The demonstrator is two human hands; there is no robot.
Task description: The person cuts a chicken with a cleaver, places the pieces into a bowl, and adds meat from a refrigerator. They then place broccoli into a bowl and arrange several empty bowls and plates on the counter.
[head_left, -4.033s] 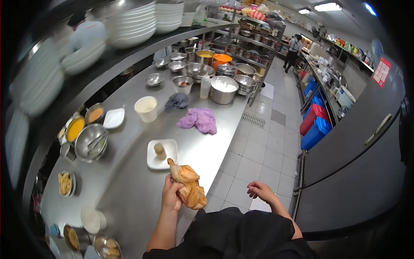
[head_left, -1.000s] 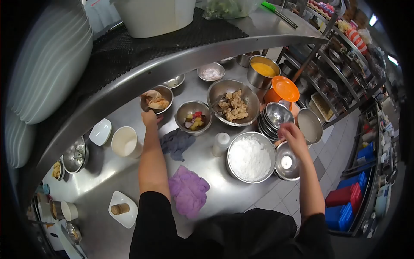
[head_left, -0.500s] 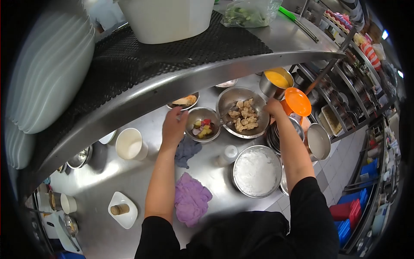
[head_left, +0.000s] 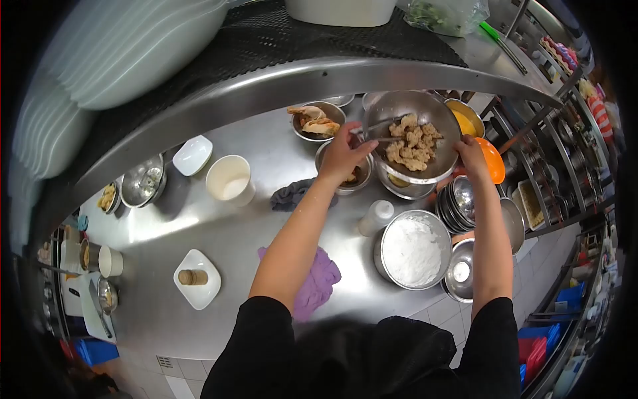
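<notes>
A large metal bowl of battered, fried-looking pieces is lifted above the counter. My right hand grips its right rim. My left hand is at the left rim, closed on metal tongs that reach into the bowl. Below the left hand stands a smaller metal bowl, partly hidden by the wrist. Another metal bowl with something yellow in it shows under the lifted bowl's near edge. Behind the left hand is a bowl of shell-like orange and cream pieces.
Near my right arm are a bowl of white powder, a white-capped bottle, stacked metal bowls and an orange dish. A purple cloth, a dark cloth and a white tub lie leftward. A steel shelf overhangs the back.
The large bowl has come up off the counter in my right hand. My left hand has moved right to its rim and taken hold of the tongs. The camera view has shifted.
</notes>
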